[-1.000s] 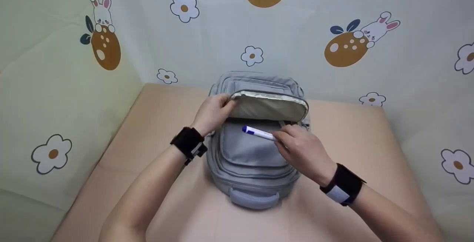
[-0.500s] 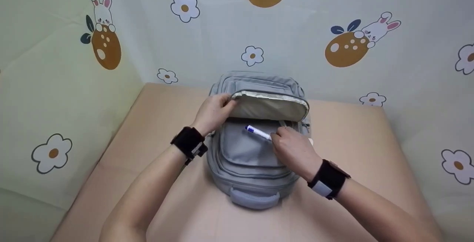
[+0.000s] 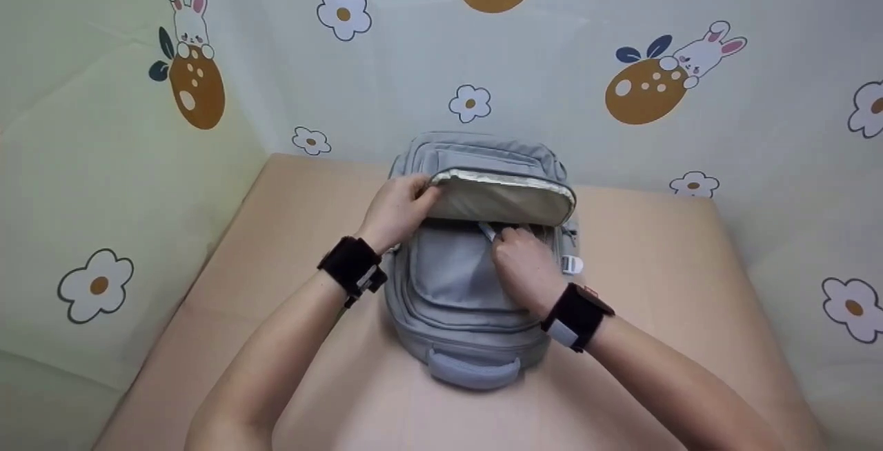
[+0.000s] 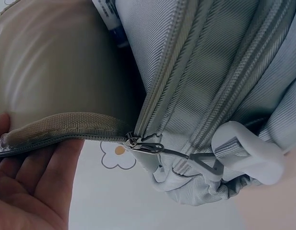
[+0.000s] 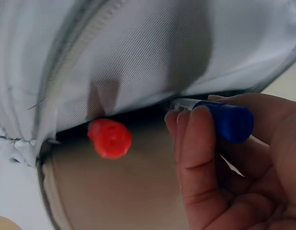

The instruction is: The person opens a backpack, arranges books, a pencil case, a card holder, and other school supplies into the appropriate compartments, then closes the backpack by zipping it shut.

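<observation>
A grey backpack (image 3: 462, 272) lies on the table, its front pocket unzipped. My left hand (image 3: 402, 206) pinches the zippered edge of the pocket's lifted flap (image 3: 507, 203); in the left wrist view its thumb is above that edge and its fingers beneath. Pinched in my right hand (image 3: 528, 261) is a white marker (image 3: 487, 230) with blue ends, tilted into the pocket's mouth. In the right wrist view the blue end (image 5: 229, 122) sticks out between thumb and fingers, while the far end is hidden inside. A red-ended object (image 5: 109, 139) pokes out of the same pocket beside it.
The backpack's carry handle (image 3: 474, 369) faces me. A white plastic buckle (image 3: 572, 265) sits at its right side, and a zipper pull (image 4: 148, 146) hangs at the pocket's corner. Behind the pinkish table (image 3: 310, 230) stands a patterned cloth wall (image 3: 414, 58).
My right hand has moved left and a little up, taking the marker from above the pocket's front panel into its opening. The left hand still holds the flap.
</observation>
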Demonstrator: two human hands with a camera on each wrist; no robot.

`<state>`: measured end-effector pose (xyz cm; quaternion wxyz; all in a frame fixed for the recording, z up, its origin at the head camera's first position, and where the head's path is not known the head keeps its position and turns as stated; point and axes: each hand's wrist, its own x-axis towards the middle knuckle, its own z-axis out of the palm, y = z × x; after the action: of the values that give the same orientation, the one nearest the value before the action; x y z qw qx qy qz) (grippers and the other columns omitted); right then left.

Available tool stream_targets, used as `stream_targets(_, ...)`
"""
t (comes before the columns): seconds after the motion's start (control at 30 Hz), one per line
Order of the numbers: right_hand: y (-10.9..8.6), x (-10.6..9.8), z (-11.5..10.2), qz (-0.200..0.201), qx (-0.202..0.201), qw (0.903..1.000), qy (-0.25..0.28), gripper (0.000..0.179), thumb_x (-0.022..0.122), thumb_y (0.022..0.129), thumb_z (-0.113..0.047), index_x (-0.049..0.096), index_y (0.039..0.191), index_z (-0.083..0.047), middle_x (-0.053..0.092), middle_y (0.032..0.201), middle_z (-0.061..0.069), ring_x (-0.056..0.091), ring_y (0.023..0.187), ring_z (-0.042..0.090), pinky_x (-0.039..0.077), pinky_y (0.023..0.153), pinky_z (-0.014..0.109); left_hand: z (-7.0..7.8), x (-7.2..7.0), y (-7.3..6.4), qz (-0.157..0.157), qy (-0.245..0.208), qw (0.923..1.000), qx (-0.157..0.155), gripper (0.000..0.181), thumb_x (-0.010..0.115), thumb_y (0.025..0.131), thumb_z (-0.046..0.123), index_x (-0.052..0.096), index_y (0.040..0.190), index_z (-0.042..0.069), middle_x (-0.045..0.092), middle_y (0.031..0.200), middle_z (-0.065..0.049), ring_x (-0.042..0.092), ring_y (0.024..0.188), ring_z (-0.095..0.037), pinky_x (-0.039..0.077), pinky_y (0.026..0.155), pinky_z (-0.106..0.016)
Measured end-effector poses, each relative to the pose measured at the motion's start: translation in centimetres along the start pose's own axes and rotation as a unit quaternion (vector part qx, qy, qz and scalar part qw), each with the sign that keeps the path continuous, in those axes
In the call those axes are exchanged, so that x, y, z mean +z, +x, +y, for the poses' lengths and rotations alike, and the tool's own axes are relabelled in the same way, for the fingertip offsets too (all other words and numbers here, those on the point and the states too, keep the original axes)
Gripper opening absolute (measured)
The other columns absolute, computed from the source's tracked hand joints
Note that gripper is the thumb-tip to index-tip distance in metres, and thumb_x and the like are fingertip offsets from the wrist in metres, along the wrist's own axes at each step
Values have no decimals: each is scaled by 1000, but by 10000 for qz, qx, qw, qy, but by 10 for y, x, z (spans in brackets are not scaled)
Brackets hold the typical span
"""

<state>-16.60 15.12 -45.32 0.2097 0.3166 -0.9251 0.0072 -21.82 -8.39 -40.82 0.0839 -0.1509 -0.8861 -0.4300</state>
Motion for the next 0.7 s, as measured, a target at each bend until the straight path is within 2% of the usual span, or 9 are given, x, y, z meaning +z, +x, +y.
stream_targets(0.13,13,12,-4,-82,224,9995,-195,7,64,82,9,70,83,6,62,80,17,62,70,35,54,59,47,0,0,0,-23,-69,10000,-10,32,62,102,25,51,74,15,39,62,6,37,55,-13,31,54,-30)
stream_targets(0.37,24,26,-4,155,436,9969,-629,7,64,83,4,71,81,2,62,76,16,62,66,32,53,53,46,1,-1,0,11,-109,9999,-38,32,63,101,25,52,74,15,39,62,5,37,55,-13,32,53,-30)
stream_targets(0.57,21,21,-3,290,405,9984,-250,6,66,88,0,68,82,2,63,77,15,62,68,33,53,56,46,0,-1,-1,19,-109,9999,-102,34,63,101,26,50,72,15,38,62,5,37,55,-14,32,54,-31)
stream_targets(0.7,13,2,-4,789,289,9964,115,16,70,93,-11,64,83,0,61,75,12,60,67,32,52,56,46,-3,-1,-2,-53,-47,9999,-111,36,62,102,27,46,71,16,38,62,5,37,56,-13,32,54,-30)
